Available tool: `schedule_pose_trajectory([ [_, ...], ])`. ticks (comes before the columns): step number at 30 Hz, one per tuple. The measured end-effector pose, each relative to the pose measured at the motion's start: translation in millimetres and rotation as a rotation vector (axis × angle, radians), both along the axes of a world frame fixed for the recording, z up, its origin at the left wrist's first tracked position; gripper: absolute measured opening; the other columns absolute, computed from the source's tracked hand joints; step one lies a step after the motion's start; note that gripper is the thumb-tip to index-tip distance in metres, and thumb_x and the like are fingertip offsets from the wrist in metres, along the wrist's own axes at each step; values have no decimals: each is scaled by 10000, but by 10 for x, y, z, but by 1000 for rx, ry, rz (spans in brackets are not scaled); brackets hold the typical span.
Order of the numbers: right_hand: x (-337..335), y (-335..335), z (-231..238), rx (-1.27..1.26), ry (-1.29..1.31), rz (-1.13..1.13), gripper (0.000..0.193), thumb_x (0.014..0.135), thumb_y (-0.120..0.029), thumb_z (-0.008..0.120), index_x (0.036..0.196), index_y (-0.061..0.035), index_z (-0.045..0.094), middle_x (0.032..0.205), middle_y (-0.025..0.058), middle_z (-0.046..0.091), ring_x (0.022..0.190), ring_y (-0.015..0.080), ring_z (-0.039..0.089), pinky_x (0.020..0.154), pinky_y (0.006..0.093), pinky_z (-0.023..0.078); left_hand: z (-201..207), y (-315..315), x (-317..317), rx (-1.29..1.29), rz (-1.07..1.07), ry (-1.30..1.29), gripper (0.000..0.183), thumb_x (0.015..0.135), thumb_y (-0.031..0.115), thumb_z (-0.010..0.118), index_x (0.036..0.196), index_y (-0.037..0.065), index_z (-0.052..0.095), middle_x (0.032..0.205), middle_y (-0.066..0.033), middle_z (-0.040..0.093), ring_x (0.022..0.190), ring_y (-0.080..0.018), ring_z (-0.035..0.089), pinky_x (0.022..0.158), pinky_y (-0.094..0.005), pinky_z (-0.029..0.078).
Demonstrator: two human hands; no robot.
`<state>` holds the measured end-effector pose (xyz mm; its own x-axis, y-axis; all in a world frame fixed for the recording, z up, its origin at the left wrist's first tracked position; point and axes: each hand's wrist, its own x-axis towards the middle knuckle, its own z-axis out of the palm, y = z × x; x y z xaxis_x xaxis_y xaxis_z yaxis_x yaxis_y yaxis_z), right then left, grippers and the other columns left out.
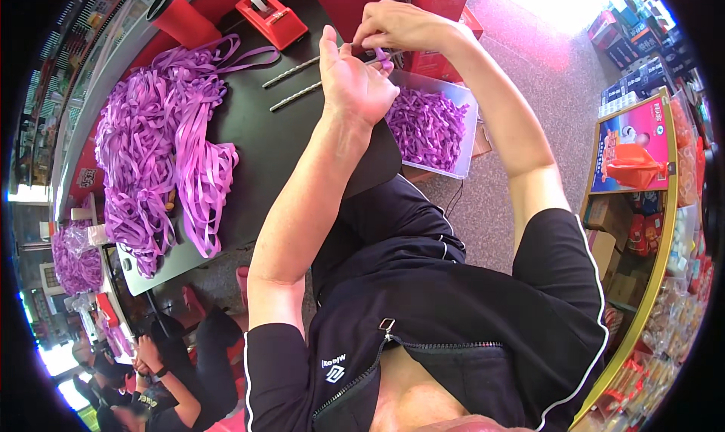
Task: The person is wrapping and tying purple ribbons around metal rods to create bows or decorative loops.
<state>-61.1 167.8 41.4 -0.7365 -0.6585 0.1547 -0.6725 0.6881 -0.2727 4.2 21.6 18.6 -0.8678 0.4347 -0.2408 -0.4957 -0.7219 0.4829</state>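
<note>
My left hand (356, 84) is over the black tabletop's right end, palm up, thumb raised and fingers curled. A short purple ribbon piece (383, 57) shows at its fingers. My right hand (400, 28) reaches in from the right, fingertips pinched close to the left fingers; what they pinch is hidden. Two thin twisted metal rods (296, 97) stick out leftward over the table, their right parts partly covered by my hands. Below the hands, a clear plastic bin (470, 134) holds many small purple ribbon pieces (427, 130).
Long purple ribbons (143, 130) lie heaped on the table's left (257, 149). A red tape dispenser (272, 20) and a red tumbler (183, 18) stand at the back. Shelves of packaged goods (642, 311) line the right. Another person (170, 387) works at lower left.
</note>
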Motion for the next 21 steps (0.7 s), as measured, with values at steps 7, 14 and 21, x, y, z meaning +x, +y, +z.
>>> schedule_pose_trajectory([
  [7, -318, -120, 116, 270, -298, 107, 242, 826, -260, 621, 975, -80, 684, 931, 107, 580, 915, 271, 568, 800, 378, 453, -57, -10, -32, 26, -39, 22, 973, 836, 711, 403, 1494, 196, -96, 1539, -224, -44, 1432, -350, -85, 1044, -572, -198],
  [14, -399, -32, 143, 111, -461, 236, 220, 867, -286, 614, 949, -88, 661, 897, 49, 545, 913, 188, 541, 794, 328, 430, -32, -16, -11, 33, -36, 17, 978, 838, 706, 404, 1490, 196, -116, 1543, -204, -94, 1433, -345, -96, 1048, -568, -197],
  [21, -421, 182, 62, -67, -443, 158, 241, 871, -285, 620, 1009, -97, 681, 904, 49, 545, 931, 181, 535, 826, 314, 421, 34, 0, 20, 16, -5, -34, 989, 840, 700, 409, 1482, 198, -153, 1541, -197, -137, 1433, -335, -118, 1047, -566, -198],
])
